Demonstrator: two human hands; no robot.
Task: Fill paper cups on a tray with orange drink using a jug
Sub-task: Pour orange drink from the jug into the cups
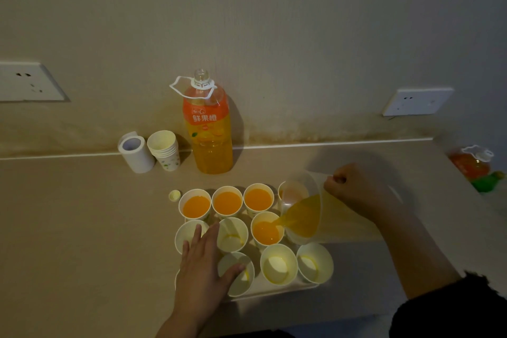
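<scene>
The right hand (354,189) is clenching the handle of the clear jug (310,217), tipping it above the tray's (274,292) right side and pouring into a middle-row cup (266,230); the left hand (203,269), fingers straight, is resting across near-left cups (186,232); the sloshing jug is probably feeling heavy, and the paper cups light and tippy.

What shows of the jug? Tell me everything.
The jug is clear plastic with a wide mouth, partly full of orange drink. It is held in the air over the right side of the cups and tipped steeply to the left. The drink pools against its lower wall and runs off the lip into a middle-row cup. The right hand grips its handle from the right. Nothing else appears to touch it.
</scene>
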